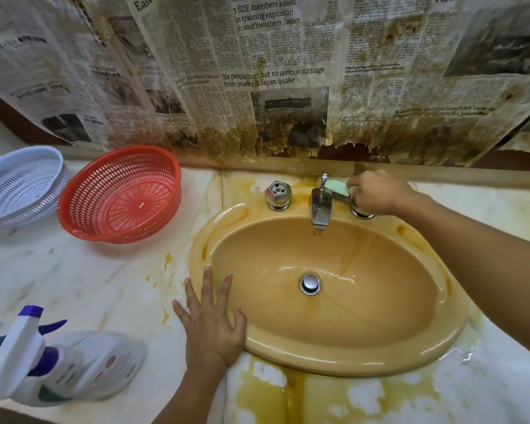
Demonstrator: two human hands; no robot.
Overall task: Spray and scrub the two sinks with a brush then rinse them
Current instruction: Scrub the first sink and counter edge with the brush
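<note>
The sink (pixel 364 301) lies between the hands. The right hand (pixel 377 194) grips a green brush (pixel 337 188) at the sink's back edge, with the brush head touching the faucet (pixel 321 206). The left hand (pixel 211 319) rests flat on the near left rim, fingers spread. Left of that hand, a spray bottle (pixel 58 362) lies on the counter (pixel 74 270). Beyond it sit a red basket (pixel 120 194) and a white basket (pixel 19 185).

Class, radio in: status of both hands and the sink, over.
Right hand grips brush beside tap. Left hand flat on sink rim. Sprayer lies left, out of the way.
</note>
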